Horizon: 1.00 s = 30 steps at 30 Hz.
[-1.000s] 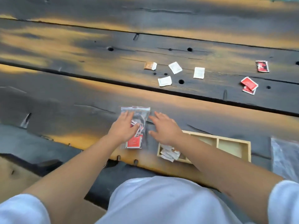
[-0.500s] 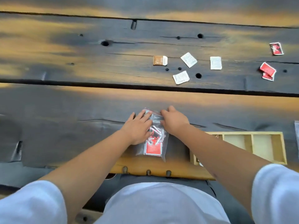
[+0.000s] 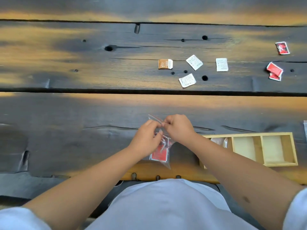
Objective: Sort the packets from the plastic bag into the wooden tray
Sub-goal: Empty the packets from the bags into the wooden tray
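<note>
Left hand (image 3: 147, 136): our fingers curl onto the plastic bag (image 3: 160, 147) at lower centre, pinching its top edge.
Bag axis: it runs from the far seal toward us; packets sit in the near end, below both grips.
Right hand (image 3: 178, 128): it pinches the same seal, nearly touching the left.
Wooden tray (image 3: 259, 148): at lower right, just beside the right forearm; the two right compartments look bare.
Loose packets (image 3: 194, 62): upper right of the counter (image 3: 66, 113), well apart.
</note>
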Available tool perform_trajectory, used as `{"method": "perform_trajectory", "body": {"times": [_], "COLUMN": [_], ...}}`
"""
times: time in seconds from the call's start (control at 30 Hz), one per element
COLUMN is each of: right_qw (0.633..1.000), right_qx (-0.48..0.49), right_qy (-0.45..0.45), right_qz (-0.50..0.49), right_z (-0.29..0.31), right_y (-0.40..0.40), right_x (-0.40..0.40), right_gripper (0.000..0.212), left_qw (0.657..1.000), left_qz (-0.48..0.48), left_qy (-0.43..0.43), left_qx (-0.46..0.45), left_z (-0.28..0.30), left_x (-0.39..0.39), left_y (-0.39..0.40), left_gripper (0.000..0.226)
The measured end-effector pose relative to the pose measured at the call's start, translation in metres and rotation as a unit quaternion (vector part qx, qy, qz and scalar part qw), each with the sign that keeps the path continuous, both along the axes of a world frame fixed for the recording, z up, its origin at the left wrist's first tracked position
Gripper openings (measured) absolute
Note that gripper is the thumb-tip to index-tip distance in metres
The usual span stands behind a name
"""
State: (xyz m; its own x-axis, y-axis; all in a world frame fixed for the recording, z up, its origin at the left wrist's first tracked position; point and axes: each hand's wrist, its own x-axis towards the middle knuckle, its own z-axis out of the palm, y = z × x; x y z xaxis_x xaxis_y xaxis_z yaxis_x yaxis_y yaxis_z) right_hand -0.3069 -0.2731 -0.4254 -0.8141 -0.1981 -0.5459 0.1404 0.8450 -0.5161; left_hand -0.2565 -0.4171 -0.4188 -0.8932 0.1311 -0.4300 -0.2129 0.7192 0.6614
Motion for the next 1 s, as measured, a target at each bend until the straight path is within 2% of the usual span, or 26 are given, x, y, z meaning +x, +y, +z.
{"method": "perform_trajectory", "body": {"times": [0.03,0.1,0.17,0.23,0.33,0.5,0.63,0.83,1.0], "right_qw": [0.999,0.991,0.968,0.949,0.939,0.963,0.978,0.930,0.953], "right_qx": [-0.029,-0.107,-0.185,-0.233,-0.247,-0.192,-0.148,-0.254,-0.207], "right_qy": [0.011,0.001,-0.044,-0.087,-0.114,-0.048,-0.029,-0.117,-0.086], "right_qz": [-0.011,-0.082,-0.164,-0.193,-0.212,-0.186,-0.147,-0.240,-0.203], "right_z": [0.013,0.037,0.054,0.061,0.067,0.070,0.072,0.077,0.077], "right_y": [-0.001,-0.001,0.002,0.005,0.001,-0.013,-0.021,-0.022,-0.024], "right_x": [0.006,0.020,0.033,0.044,0.058,0.075,0.083,0.091,0.093], "right_gripper": [0.021,0.017,0.017,0.018,0.018,0.017,0.021,0.020,0.014], "left_qw": [0.995,0.965,0.939,0.928,0.930,0.936,0.945,0.942,0.938], "left_qz": [0.078,0.195,0.236,0.252,0.256,0.254,0.246,0.225,0.220], "left_qy": [-0.033,-0.096,-0.133,-0.136,-0.134,-0.136,-0.124,-0.156,-0.155], "left_qx": [0.054,0.144,0.209,0.239,0.228,0.202,0.177,0.196,0.216], "left_z": [0.013,0.036,0.053,0.065,0.071,0.078,0.077,0.085,0.084], "left_x": [0.004,0.010,0.018,0.027,0.037,0.043,0.046,0.048,0.052], "left_y": [0.003,0.006,0.006,0.005,0.003,0.000,-0.003,-0.014,-0.015], "left_gripper": [0.009,0.014,0.022,0.024,0.020,0.025,0.020,0.023,0.016]}}
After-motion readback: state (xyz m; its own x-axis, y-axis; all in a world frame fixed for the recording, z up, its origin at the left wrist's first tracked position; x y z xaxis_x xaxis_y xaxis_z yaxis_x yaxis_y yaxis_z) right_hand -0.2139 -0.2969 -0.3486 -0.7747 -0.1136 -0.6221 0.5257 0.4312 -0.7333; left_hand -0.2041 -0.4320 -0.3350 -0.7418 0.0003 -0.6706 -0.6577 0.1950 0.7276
